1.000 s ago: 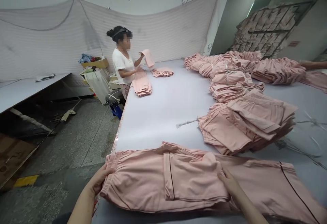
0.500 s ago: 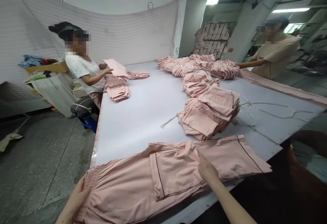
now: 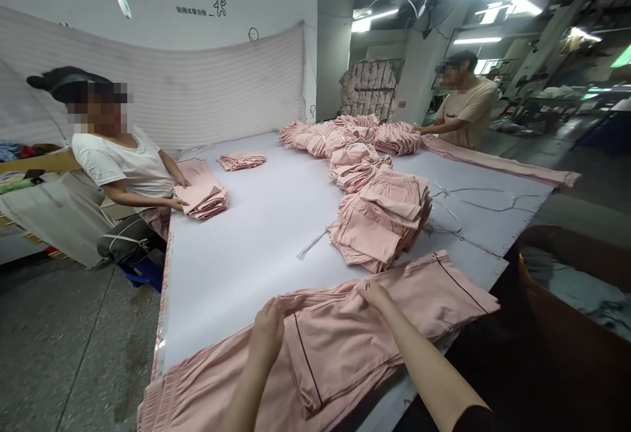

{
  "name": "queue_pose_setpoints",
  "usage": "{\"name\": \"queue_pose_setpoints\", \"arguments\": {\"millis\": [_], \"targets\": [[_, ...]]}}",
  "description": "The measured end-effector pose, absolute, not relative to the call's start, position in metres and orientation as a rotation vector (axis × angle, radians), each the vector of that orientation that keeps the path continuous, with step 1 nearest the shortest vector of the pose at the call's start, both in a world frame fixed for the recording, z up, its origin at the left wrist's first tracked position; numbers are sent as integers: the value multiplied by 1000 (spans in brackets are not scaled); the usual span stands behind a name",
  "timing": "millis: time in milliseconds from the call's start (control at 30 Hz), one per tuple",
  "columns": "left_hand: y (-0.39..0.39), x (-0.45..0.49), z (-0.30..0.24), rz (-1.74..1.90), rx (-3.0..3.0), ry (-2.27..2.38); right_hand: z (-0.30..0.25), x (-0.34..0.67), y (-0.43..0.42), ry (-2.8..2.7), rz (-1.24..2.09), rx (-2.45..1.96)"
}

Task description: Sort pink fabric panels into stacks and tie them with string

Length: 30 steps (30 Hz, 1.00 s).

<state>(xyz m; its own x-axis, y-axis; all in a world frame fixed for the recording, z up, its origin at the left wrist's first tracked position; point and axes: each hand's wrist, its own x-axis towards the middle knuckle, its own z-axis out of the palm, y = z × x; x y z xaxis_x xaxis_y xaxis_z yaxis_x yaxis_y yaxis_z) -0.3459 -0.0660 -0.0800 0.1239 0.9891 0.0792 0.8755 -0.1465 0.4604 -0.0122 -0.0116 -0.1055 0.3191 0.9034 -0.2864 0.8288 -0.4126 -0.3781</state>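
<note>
Pink trousers (image 3: pixel 335 333) lie lengthwise on the bench (image 3: pixel 256 221), directly under both grips, a dark line of piping beside the left grip and another at the hem, out to the right of the right grip. The gathered waistband (image 3: pixel 160 392) is left of and nearer the wearer than the left grip. The left grip (image 3: pixel 270 327) rests at the far edge of the cloth, fingers bent together; its fingertips are partly hidden, so I cannot tell whether it pinches. The right grip (image 3: pixel 375 294) is nearly closed, thumb and fingers on a fold of the trousers.

Just beyond the right grip sits a stack of folded pink garments (image 3: pixel 369 235), tilted and uneven, with a white cord (image 3: pixel 313 246) trailing toward the left. Loose cords (image 3: pixel 493 194) lie farther off to its right. Past the stack are tied pink bundles (image 3: pixel 345 136).

Well beyond the left grip, to its left, a co-worker in a white top (image 3: pixel 131 169) has both hands at a folded pink pile (image 3: pixel 210 202); a smaller pile (image 3: pixel 241 160) lies near it. Far beyond the right grip, a co-worker in a beige shirt (image 3: pixel 466 113) stands by a long pink length of cloth (image 3: pixel 503 158).
</note>
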Motion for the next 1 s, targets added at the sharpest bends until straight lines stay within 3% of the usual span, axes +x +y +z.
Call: {"name": "queue_pose_setpoints", "arguments": {"millis": [300,533,767,1000], "targets": [[-13,-333,-110,349,1951,2011,-115,-9,-15,-1557,507,-2220],[-77,-330,-133,770,2283,1762,-117,-2,-54,-1517,619,-2486],[-143,-341,-186,412,2353,1605,-119,-4,-112,-1749,433,-2723],[-138,-335,-160,233,2335,1593,-130,4,-131,-1842,481,-2672]]}}
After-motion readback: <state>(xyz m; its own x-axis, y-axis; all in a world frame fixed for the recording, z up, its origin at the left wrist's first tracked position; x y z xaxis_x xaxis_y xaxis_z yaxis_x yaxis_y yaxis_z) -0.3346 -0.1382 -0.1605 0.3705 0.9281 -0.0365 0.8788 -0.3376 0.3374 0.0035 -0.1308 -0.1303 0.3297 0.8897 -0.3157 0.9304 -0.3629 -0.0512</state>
